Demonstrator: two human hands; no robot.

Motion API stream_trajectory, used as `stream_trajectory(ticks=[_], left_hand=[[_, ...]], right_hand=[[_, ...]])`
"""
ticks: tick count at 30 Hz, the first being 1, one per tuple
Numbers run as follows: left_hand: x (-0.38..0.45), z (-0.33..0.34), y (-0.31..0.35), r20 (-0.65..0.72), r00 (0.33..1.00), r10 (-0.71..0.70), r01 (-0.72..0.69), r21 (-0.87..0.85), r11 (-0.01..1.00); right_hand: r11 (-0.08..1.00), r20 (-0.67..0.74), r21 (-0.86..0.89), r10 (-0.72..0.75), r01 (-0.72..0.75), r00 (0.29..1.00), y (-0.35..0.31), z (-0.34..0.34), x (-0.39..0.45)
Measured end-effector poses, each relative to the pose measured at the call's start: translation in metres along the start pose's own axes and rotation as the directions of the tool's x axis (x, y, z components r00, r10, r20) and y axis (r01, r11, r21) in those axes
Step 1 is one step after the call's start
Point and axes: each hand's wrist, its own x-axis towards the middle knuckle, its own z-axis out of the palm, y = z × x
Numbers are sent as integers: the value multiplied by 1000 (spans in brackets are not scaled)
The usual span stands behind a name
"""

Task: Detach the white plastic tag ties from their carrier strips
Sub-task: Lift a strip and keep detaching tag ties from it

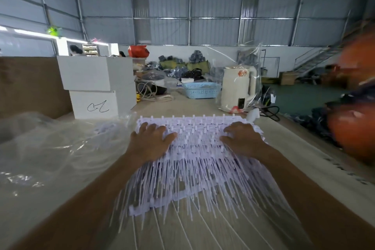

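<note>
- A warehouse or factory hall: corrugated metal walls (215, 4) on a steel frame, rising high above a low white base wall
- A metal staircase (316, 61) climbs at the far right over a green floor (300, 97)
- Bundled dark goods and green sacks (182, 65) are heaped along the wall
- Stacked white foam boxes (95, 85), a blue plastic basket (200, 90) and a white electric kettle (237, 89) in clear wrap stand on the long tabletop (188, 105)
- Sheets of clear plastic film (46, 148) lie at the left
</note>
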Motion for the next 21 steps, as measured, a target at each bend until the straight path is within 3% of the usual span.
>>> stream_trajectory(ticks=[4,8,10,11,13,15,18,21], left_hand=[[-2,-10,2,-69,997,-30,24,-80,997],[-3,-25,2,-90,995,-41,26,-166,986],[-2,-31,-2,-104,992,-69,44,-229,972],[0,-32,-5,-107,989,-103,74,-244,967],[1,-32,-13,-73,981,-182,158,-260,953],[1,-29,-18,-3,980,-199,189,-304,934],[-3,-25,-19,49,977,-206,208,-398,893],[0,-26,-21,23,975,-221,205,-472,857]], right_hand=[[992,-55,122,-14,21,998,-1,-4,1],[929,-134,352,-66,110,989,-1,-13,-1],[940,-265,310,-56,140,963,4,-19,1],[960,-284,268,-4,83,959,7,-22,1],[979,-222,190,120,-78,968,15,-23,2],[977,-144,154,171,-148,975,26,-17,2],[947,-41,257,212,-195,976,37,-7,-1],[892,-111,412,252,-186,961,46,-4,4]])
